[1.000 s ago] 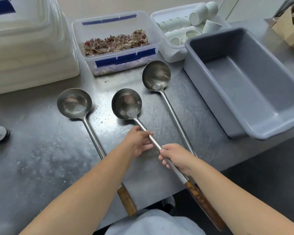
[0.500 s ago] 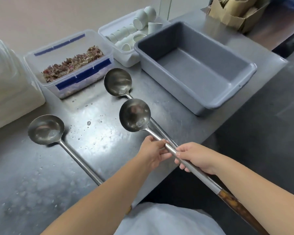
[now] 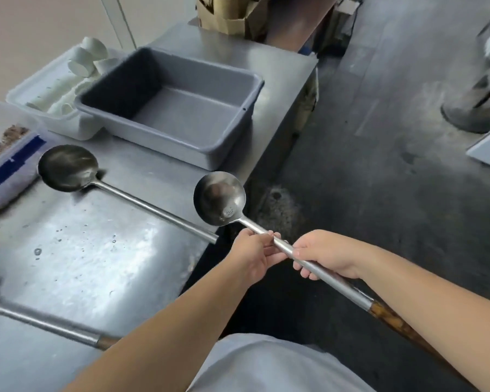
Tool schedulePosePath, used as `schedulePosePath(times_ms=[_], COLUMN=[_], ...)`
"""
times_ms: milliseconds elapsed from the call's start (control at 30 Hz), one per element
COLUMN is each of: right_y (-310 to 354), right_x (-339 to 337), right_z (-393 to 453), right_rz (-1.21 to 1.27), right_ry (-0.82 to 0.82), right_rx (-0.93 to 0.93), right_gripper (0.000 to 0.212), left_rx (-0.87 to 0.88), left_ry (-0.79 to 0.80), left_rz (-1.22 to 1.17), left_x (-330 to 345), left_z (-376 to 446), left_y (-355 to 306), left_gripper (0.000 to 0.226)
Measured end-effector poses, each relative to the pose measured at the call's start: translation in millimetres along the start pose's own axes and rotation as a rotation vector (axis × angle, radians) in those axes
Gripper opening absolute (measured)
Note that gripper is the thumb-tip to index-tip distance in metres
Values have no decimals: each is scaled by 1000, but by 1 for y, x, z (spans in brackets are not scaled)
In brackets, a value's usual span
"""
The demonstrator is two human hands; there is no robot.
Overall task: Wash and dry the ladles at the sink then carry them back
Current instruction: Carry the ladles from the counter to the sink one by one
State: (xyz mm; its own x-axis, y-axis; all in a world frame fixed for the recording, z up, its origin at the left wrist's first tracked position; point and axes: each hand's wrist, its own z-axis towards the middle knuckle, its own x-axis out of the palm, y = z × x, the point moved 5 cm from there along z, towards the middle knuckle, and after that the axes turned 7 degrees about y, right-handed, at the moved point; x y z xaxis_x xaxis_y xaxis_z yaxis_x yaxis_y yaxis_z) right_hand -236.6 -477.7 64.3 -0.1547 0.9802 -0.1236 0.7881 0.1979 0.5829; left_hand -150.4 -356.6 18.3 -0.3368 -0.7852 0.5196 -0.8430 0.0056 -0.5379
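I see three long steel ladles with wooden grips. One ladle is lifted off the counter at center, bowl up. A second ladle lies flat to the far left, handle overhanging the edge. The third ladle lies near left, its bowl cut off.

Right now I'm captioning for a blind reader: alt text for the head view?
Both hands, left hand and right hand, grip the metal shaft of a long ladle, its bowl held past the steel counter edge. Two more ladles lie on the counter beside an empty grey tub.
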Motion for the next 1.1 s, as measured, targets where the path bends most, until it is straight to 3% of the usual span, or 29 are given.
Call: schedulePosePath(times_ms=[500,633,1100], right_y=[-225,-279,-415], right_x=[-96,-110,-172], right_z=[-161,-201,-288], right_rz=[285,414,788], right_ry=[-281,-400,-757], right_rx=[22,52,178], right_gripper=[17,18,19], left_rx=[-232,-338,-647], left_ry=[297,379,647], left_rz=[341,450,798], left_x=[231,285,461], left_z=[17,21,75], left_y=[174,222,354], left_gripper=[11,1,20])
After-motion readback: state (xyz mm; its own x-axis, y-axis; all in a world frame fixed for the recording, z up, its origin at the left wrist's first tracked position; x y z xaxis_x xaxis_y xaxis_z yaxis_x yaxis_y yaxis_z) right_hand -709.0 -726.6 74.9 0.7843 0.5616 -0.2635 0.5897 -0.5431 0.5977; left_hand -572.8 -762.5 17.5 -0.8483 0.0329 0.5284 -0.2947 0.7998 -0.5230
